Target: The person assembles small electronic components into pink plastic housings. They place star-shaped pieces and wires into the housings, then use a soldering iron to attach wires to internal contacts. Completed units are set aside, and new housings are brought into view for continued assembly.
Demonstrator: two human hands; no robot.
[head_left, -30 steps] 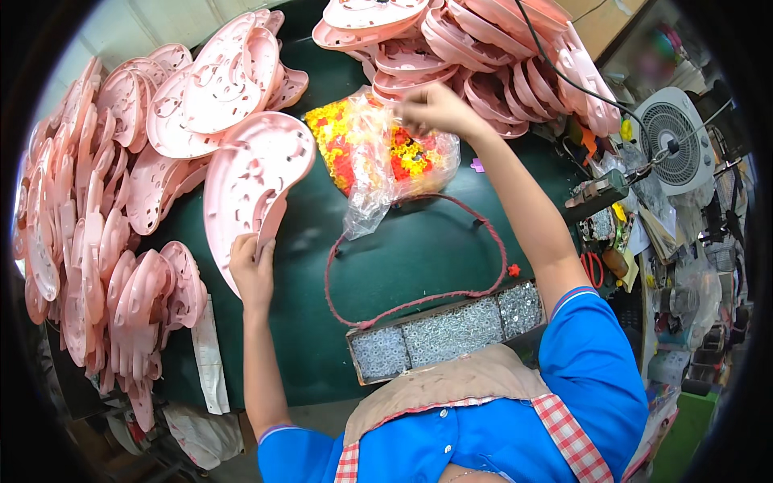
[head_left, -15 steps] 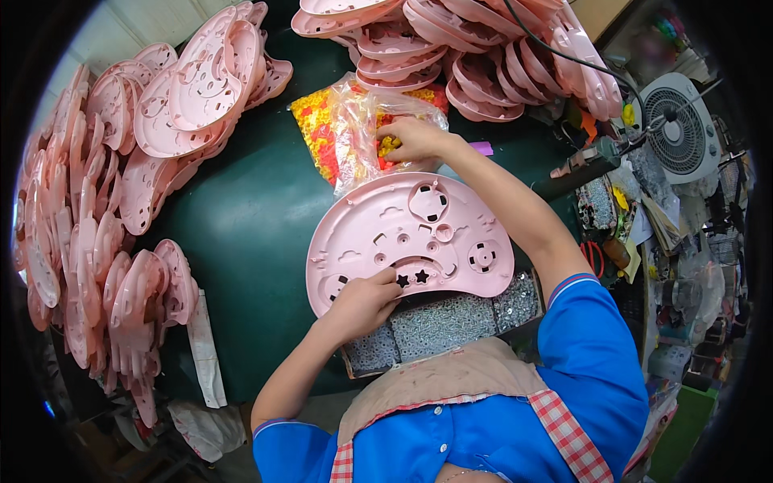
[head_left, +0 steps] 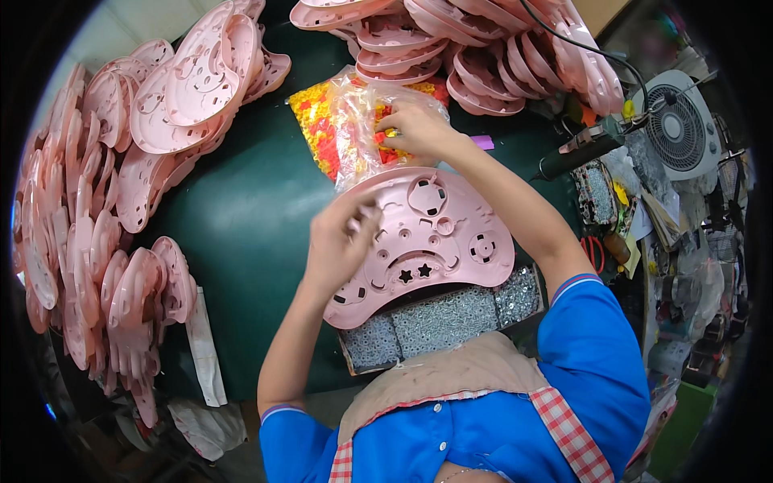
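A curved pink plastic shell (head_left: pixel 475 213), its inner side with pegs and cut-outs facing up, lies in front of me. My left hand (head_left: pixel 342 241) is over its left side, fingers curled and smeared by motion; whether it holds anything is unclear. Beyond the shell, a clear plastic bag (head_left: pixel 354 121) spills over with small red and yellow plastic pieces (head_left: pixel 320 133). My right hand (head_left: pixel 420 130) is at the bag's opening, thumb and fingers apart and bent over the pieces. Its fingertips are partly hidden among them.
Under the shell's near edge sits a tray of small metal parts (head_left: pixel 443 324). Pink shells are heaped at the left (head_left: pixel 88 233) and far right (head_left: pixel 483 72). A dark-handled power tool (head_left: pixel 576 150) hangs at right, near a grey fan (head_left: pixel 680 125).
My left hand has lifted from the shell's lower middle and moved up and left. The shell has turned and shifted slightly. My right hand stays at the bag, shifted a little.
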